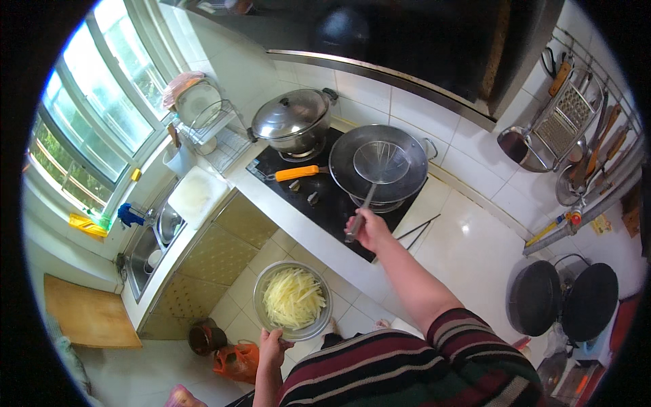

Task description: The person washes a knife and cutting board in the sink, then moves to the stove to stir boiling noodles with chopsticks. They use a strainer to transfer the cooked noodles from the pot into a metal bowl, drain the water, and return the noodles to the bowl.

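Observation:
My right hand [367,229] is closed around the handle of a wire-mesh skimmer [382,163]. Its round mesh lies over the dark wok [343,165], which sits on the right burner with its orange handle pointing left. I cannot tell whether the mesh touches the wok. Lower down, my left hand [273,348] grips the near rim of a shiny round bowl [298,332], held above the floor in front of the counter. Pale yellow strips [293,298], which look like cut potato, fill much of the bowl.
A lidded steel pot [293,115] stands on the left burner of the black stove [271,193]. Black chopsticks [419,229] lie right of the stove. The sink [144,254] and a white cutting board [196,195] are at left. Tools, including a grater [563,122], hang on the right wall.

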Demonstrator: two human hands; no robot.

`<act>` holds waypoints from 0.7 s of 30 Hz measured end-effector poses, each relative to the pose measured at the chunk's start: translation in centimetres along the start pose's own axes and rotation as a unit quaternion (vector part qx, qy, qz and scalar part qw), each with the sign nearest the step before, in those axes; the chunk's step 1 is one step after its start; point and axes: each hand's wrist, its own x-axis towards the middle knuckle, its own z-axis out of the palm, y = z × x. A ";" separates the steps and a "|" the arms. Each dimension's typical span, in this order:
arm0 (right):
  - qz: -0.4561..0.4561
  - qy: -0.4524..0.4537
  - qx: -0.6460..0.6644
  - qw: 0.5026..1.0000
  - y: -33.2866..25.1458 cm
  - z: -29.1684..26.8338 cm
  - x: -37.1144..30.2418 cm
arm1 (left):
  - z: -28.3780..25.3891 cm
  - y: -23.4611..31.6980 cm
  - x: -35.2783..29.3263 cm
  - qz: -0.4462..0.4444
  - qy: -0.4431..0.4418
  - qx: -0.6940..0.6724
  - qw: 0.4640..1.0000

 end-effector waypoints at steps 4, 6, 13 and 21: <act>-0.082 0.095 -0.183 0.975 -2.8 0.1 -4.0 | -3.2 0.9 -1.1 0.005 0.005 -0.049 0.999; -0.110 0.126 -0.349 0.922 -4.1 0.4 -6.1 | -5.5 0.8 0.1 -0.004 -0.007 -0.060 0.998; -0.326 0.222 -0.760 0.517 -9.2 3.4 -12.0 | -14.6 3.6 3.8 -0.003 -0.019 -0.062 0.998; -0.412 0.096 -0.648 0.634 -11.8 -2.2 -14.2 | -22.5 8.7 7.8 0.025 -0.045 -0.090 0.995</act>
